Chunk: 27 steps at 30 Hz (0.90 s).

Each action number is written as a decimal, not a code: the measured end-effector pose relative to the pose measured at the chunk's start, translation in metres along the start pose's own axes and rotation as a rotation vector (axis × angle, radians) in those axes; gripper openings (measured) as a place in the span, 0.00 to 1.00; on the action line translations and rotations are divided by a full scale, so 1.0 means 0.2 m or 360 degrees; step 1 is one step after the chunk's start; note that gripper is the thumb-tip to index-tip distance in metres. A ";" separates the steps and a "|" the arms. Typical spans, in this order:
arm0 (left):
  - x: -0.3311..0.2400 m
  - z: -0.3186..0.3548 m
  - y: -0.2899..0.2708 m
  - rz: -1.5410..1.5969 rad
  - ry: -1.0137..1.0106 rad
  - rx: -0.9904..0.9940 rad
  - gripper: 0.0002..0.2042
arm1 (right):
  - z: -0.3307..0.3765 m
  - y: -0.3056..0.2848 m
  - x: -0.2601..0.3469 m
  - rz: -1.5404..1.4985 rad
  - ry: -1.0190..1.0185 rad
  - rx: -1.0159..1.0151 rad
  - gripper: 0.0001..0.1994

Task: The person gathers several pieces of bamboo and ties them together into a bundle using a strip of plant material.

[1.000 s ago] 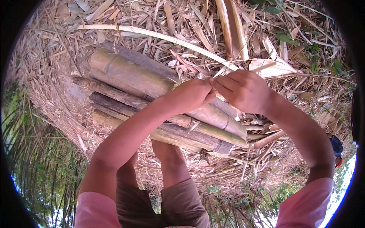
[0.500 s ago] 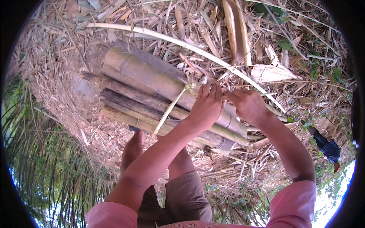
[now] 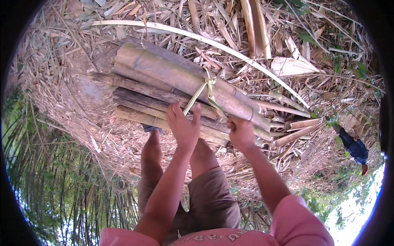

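A bundle of split bamboo pieces (image 3: 152, 65) lies aslant on the ground before me, with a pale green bamboo strip (image 3: 196, 97) round it and a knot (image 3: 211, 81) on top. My right hand (image 3: 242, 134) is closed on the strip's tail, which runs down from the knot over the near side of the bundle. My left hand (image 3: 183, 127) rests at the near edge of the bundle, its thumb and fingers apart on either side of the other run of the strip. No grip on that run shows. The strip's underside is hidden beneath the bamboo.
A long pale strip (image 3: 180, 38) curves over the litter beyond the bundle. A split bamboo length (image 3: 259, 28) lies at the far side, and thin cut stems (image 3: 295, 135) lie to the right. My foot (image 3: 152, 128) is close against the near side. Another person (image 3: 353, 149) is farther off at right.
Both hands have come from the bundle's far side to its near side. The right hand now draws the strip's tail toward me; the left has opened. The knot shows uncovered.
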<state>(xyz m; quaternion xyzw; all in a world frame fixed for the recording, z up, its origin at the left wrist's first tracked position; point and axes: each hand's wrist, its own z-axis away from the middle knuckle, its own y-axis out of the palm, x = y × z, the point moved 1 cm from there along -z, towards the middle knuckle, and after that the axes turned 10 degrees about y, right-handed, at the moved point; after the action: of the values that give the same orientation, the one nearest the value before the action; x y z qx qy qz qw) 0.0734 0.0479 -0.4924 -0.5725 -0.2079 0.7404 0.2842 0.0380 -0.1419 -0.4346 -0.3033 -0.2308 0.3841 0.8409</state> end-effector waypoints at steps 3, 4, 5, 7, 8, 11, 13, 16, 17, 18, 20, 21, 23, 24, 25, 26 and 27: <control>0.12 -0.04 0.04 -0.0038 -0.0184 0.0046 0.28 | 0.09 0.21 0.12 -0.0222 0.0218 -0.0136 0.12; 0.16 -0.03 0.04 -0.0025 -0.0270 0.0085 0.29 | 0.11 0.27 0.14 -0.0398 0.0321 -0.0150 0.13; 0.18 -0.02 0.05 -0.0079 -0.0241 0.0140 0.29 | 0.12 0.30 0.17 -0.0449 0.0366 -0.0164 0.12; 0.22 0.01 0.06 -0.0183 -0.0181 0.0251 0.30 | 0.14 0.37 0.22 -0.0475 0.0448 -0.0157 0.12; 0.22 0.03 0.06 -0.0192 -0.0188 0.0333 0.31 | 0.16 0.41 0.22 -0.0479 0.0498 -0.0153 0.11; 0.23 0.06 0.07 -0.0218 -0.0279 0.0539 0.33 | 0.19 0.51 0.26 -0.0689 0.0653 -0.0208 0.10; 0.24 0.07 0.08 -0.0236 -0.0434 0.0619 0.34 | 0.21 0.56 0.25 -0.0756 0.0671 -0.0254 0.10; 0.32 0.01 0.11 -0.0077 -0.0444 0.0741 0.36 | 0.18 0.64 0.29 -0.0820 0.0544 -0.0452 0.09; 0.29 0.01 0.11 -0.0249 -0.0281 0.0602 0.37 | 0.16 0.63 0.32 -0.0832 0.0592 -0.0350 0.08; 0.32 0.01 0.12 -0.0171 -0.0305 0.0605 0.37 | 0.16 0.62 0.36 -0.0922 0.0660 -0.0350 0.07; 0.36 -0.03 0.16 -0.0108 -0.0278 0.0578 0.36 | 0.15 0.61 0.43 -0.1095 0.0795 -0.0356 0.07; 0.38 -0.03 0.16 -0.0131 -0.0234 0.0555 0.35 | 0.15 0.68 0.44 -0.1124 0.0793 -0.0328 0.06; 0.41 -0.05 0.17 -0.0177 -0.0302 0.0673 0.34 | 0.13 0.76 0.48 -0.1175 0.0837 -0.0390 0.06; 0.41 -0.07 0.16 -0.0202 -0.0339 0.0732 0.33 | 0.12 0.79 0.48 -0.1198 0.0860 -0.0417 0.06; 0.40 -0.07 0.15 -0.0136 -0.0415 0.0807 0.32 | 0.14 0.81 0.48 -0.1112 0.0873 -0.0341 0.10; 0.41 -0.08 0.14 -0.0071 -0.0501 0.0867 0.30 | 0.13 0.88 0.47 -0.1316 0.0930 -0.0306 0.10; 0.39 -0.08 0.13 -0.0002 -0.0570 0.0950 0.28 | 0.13 0.93 0.46 -0.1525 0.1007 -0.0291 0.10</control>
<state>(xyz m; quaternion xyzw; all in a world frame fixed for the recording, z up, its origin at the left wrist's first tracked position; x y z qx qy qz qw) 0.0700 0.0794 -0.5695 -0.3250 -0.0290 0.8571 0.3986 -0.0173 0.0361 -0.5308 -0.3363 -0.1120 -0.1702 0.9194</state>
